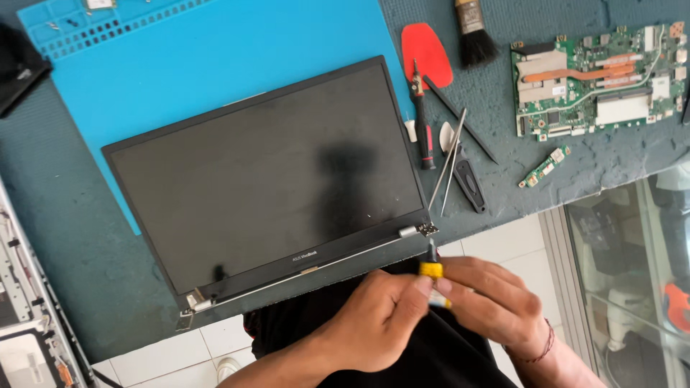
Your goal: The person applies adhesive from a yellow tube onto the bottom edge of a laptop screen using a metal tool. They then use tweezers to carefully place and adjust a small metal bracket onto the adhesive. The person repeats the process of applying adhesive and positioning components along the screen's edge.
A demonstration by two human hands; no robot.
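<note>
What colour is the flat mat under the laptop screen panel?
Bright blue flat silicone mat beneath the dark laptop screen panel; head view shows it best.

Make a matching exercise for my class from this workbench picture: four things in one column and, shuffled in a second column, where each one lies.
Things:
1. laptop screen panel
2. green circuit board
3. brush
4. yellow-collared tool

Places:
A. far right of the bench, past the hand tools
B. between both hands, at the near edge
C. lying partly on the blue mat
D. top edge, beside the red pick

Pairs: 1-C, 2-A, 3-D, 4-B
</note>
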